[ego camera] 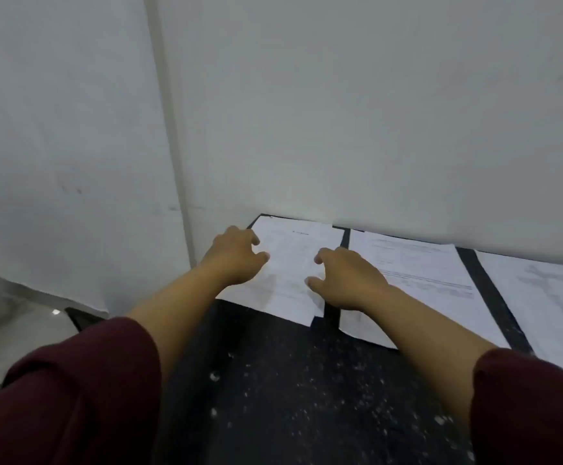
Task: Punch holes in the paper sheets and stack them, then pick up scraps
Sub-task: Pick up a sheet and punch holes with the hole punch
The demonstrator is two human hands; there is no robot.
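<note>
A printed paper sheet [290, 263] is laid on the dark surface [273, 380] against the wall. It is flanked by the left hand [236, 256] and right hand [347, 280], fingers loosely curled, nothing held. White scraps [213, 376] are scattered nearer.

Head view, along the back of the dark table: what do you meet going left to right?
Left hand → left printed sheet → right hand → middle printed sheet → bare strip of dark table → right printed sheet, cut off by the frame edge.
</note>
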